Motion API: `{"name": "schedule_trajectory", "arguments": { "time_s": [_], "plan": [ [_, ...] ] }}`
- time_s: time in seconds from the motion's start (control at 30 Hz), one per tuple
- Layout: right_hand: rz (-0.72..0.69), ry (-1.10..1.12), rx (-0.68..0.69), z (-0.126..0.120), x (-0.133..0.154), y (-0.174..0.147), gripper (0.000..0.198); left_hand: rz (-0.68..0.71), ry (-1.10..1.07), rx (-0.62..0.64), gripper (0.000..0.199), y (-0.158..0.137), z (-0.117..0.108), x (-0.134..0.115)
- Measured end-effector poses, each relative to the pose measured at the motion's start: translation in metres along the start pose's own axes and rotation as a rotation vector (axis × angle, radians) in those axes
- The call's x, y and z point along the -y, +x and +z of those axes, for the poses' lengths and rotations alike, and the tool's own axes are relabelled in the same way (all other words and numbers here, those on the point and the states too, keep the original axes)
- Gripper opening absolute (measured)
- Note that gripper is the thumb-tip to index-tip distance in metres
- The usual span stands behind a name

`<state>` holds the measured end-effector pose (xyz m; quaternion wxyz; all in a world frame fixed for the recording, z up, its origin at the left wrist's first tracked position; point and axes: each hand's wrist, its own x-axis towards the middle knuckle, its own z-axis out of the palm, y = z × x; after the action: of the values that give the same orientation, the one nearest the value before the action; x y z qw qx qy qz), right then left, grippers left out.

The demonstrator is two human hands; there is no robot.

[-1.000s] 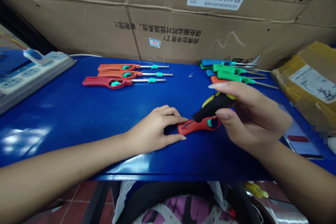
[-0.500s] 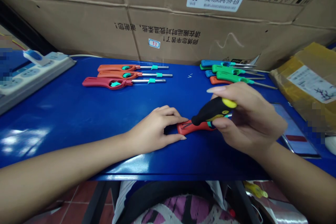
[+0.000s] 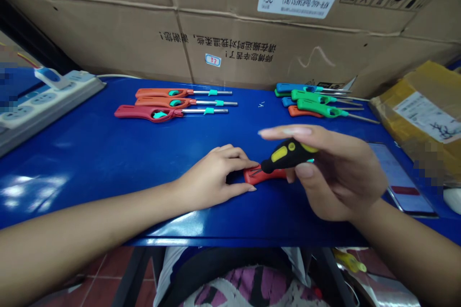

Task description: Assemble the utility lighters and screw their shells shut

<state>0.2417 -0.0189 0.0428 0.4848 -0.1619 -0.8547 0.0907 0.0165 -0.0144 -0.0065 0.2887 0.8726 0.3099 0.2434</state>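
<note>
A red gas lighter (image 3: 271, 176) lies on the blue table, its handle end toward the left. My left hand (image 3: 219, 175) holds that end between thumb and fingers, pressed to the table. In my right hand (image 3: 338, 172) is a black and yellow screwdriver (image 3: 288, 154), gripped by its thick handle between thumb and fingers, with the index finger stretched out along the top. The screwdriver slants down to the left, and its thin shaft meets the lighter's handle near my left fingertips. The lighter's front part is mostly hidden behind my right hand.
Three orange and red lighters (image 3: 163, 102) lie in a row at the back left. Several blue, green and orange lighters (image 3: 317, 100) are piled at the back right. A power strip (image 3: 46, 100), phone (image 3: 405, 180), taped parcel (image 3: 425, 115) and large carton (image 3: 223, 24) surround the table.
My right hand has turned the screwdriver handle, so its yellow patches face differently, and the index finger now reaches farther left. My left hand and the lighter stay in place.
</note>
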Motion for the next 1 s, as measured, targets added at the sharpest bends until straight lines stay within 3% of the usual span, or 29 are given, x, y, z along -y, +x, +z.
{"name": "schedule_trajectory", "arguments": {
  "time_s": [0.23, 0.43, 0.57, 0.8, 1.0],
  "plan": [
    [-0.056, -0.106, -0.100, 0.002, -0.004, -0.002, 0.047, -0.012, 0.003, 0.007, 0.026, 0.000, -0.001, -0.001],
    [0.047, 0.065, -0.002, -0.001, -0.002, -0.002, 0.049, 0.016, 0.000, -0.012, 0.029, 0.000, 0.001, 0.001],
    [-0.007, -0.119, -0.046, -0.001, 0.001, -0.001, 0.043, -0.001, 0.002, 0.006, 0.025, 0.000, 0.001, 0.000],
    [0.233, 0.105, 0.037, 0.007, -0.004, -0.012, 0.049, 0.025, 0.002, -0.018, 0.031, 0.000, 0.002, 0.002],
    [0.150, -0.103, -0.091, 0.006, -0.007, -0.009, 0.048, 0.027, 0.002, -0.020, 0.031, 0.000, 0.002, 0.002]
  ]
}}
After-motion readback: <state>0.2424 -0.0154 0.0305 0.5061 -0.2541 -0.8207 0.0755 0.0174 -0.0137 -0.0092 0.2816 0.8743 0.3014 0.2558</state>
